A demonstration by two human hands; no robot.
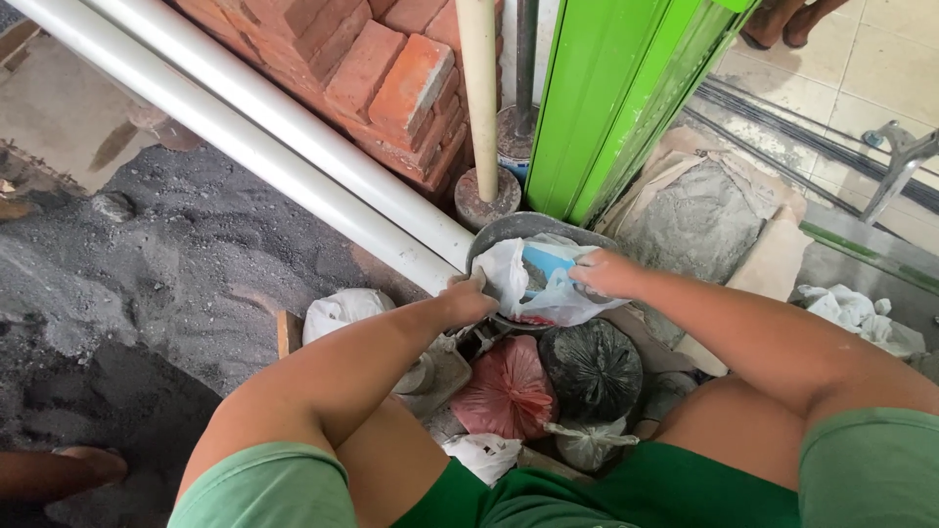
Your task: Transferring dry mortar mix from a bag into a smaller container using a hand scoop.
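A white plastic bag (533, 293) with blue and red print sits in a grey metal pan (509, 230) on the ground. My left hand (468, 296) grips the bag's left edge at the pan's rim. My right hand (604, 274) grips the bag's right edge, pulling it apart. Grey powder shows inside the bag. Both forearms reach forward over my green shorts.
Two white pipes (264, 132) slant past a red brick stack (377, 78). Green metal panel (611, 98) stands behind the pan. An open cement sack (699, 220) lies right. Red (507, 389), black (592, 370) and white bags (342, 311) crowd my knees. Dark sand pile (147, 284) left.
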